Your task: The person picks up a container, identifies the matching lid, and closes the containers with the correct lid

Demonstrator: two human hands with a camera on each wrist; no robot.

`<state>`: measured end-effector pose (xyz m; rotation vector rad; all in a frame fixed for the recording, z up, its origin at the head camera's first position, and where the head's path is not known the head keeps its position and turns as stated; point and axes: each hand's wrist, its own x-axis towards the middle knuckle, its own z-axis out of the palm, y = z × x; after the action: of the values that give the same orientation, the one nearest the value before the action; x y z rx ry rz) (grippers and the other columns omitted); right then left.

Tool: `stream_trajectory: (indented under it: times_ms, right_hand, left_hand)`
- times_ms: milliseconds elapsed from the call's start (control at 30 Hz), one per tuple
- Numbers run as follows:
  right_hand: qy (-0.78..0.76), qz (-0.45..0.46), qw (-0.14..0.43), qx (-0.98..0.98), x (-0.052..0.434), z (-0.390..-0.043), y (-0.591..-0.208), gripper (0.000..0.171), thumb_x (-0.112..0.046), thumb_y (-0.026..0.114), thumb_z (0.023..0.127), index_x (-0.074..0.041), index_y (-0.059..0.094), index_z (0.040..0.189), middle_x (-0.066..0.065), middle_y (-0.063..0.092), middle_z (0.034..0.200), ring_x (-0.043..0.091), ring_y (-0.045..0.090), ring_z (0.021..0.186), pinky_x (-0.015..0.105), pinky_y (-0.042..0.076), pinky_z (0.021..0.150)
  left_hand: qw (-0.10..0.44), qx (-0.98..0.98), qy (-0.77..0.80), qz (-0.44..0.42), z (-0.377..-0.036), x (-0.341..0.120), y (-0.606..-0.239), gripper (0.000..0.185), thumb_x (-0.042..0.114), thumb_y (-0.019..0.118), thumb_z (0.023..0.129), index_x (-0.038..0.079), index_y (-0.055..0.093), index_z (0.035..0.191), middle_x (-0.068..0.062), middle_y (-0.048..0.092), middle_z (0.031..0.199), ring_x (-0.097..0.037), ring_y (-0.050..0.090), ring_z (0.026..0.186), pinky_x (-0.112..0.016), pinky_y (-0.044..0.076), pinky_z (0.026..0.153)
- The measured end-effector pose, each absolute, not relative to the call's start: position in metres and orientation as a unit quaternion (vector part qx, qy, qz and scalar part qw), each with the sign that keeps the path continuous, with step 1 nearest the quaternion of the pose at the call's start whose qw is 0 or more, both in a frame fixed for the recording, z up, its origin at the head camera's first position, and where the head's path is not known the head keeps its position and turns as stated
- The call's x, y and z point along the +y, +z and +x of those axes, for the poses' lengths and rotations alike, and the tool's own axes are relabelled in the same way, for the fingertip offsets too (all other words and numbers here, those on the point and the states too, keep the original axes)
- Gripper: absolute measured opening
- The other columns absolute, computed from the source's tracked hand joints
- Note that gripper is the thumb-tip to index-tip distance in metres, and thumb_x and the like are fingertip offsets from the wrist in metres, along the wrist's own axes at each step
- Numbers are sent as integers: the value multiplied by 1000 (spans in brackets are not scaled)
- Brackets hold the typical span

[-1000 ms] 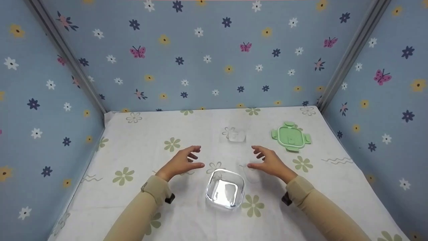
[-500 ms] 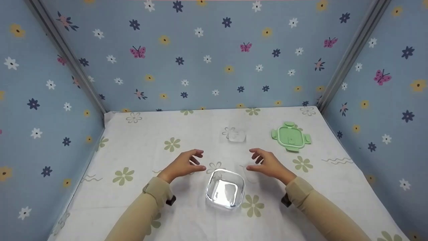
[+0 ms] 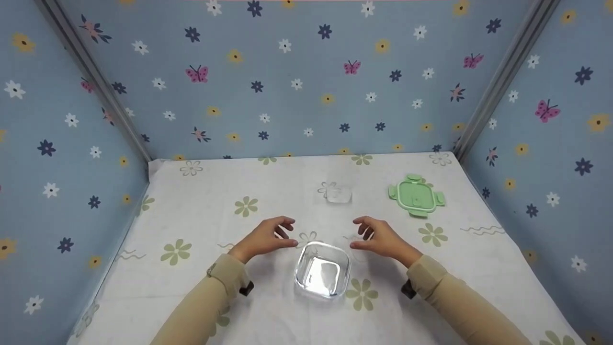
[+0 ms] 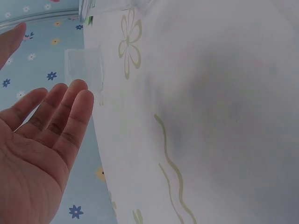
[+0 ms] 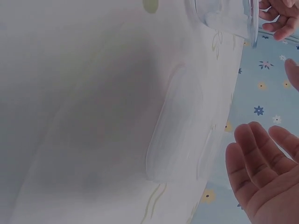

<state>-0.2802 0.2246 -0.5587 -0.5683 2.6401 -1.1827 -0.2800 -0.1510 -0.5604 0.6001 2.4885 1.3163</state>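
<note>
A clear square glass container (image 3: 322,274) stands on the flowered white tablecloth (image 3: 201,225) near the front. My left hand (image 3: 286,233) hovers just left of its far corner and my right hand (image 3: 360,234) just right of it. Both have loosely curved fingers and hold nothing. In the left wrist view the left hand (image 4: 42,140) shows a bare palm; the right wrist view shows the same for the right hand (image 5: 264,168). Under the right hand a clear flat oblong piece (image 5: 180,130) lies on the cloth. It shows only faintly from the head (image 3: 358,249).
A green clip-on lid (image 3: 415,196) lies at the back right. A small clear block (image 3: 339,194) sits behind the hands, mid-table. Blue flowered walls (image 3: 306,81) close in the back and both sides, with metal posts (image 3: 503,76) in the corners.
Both hands have drifted inward and slightly nearer, towards the far corners of the glass container. Nothing on the cloth has moved.
</note>
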Motion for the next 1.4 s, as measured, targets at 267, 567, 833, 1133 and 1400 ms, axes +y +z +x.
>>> stream_trajectory:
  times_ms: [267,567,833,1133,1400]
  right_hand:
    - [-397,-203,105,889,220,-275,-560,65,-26,91,89,4,64,139,21,73,108,24,68,90,32,55,77]
    - [-392,-216,113,887,217,-270,-566,65,-27,91,88,5,64,138,20,74,105,22,68,88,30,56,77]
    - [-394,-221,120,884,214,-267,-569,64,-30,91,89,5,65,136,14,73,101,18,66,86,30,56,76]
    - [-392,-218,136,883,210,-263,-573,61,-33,89,91,2,66,136,7,73,97,15,64,83,28,54,74]
    - [-385,-231,139,883,208,-259,-577,57,-30,87,93,5,67,134,3,72,89,10,62,77,25,53,70]
  left_hand:
    - [139,855,450,215,-277,-147,-565,67,30,85,94,-2,60,147,-24,70,133,-28,73,108,-45,61,93]
    - [141,852,451,227,-273,-142,-571,64,26,85,94,-3,61,145,-22,72,128,-28,73,105,-43,59,90]
    - [153,849,452,229,-271,-137,-575,65,28,86,93,-2,61,145,-21,73,124,-23,71,102,-35,58,86]
    - [165,845,452,233,-268,-131,-578,67,30,86,93,-3,61,145,-19,72,118,-19,69,95,-28,55,80]
    - [183,846,445,232,-265,-129,-583,70,34,84,93,-1,59,148,-11,73,112,-20,68,94,-31,56,81]
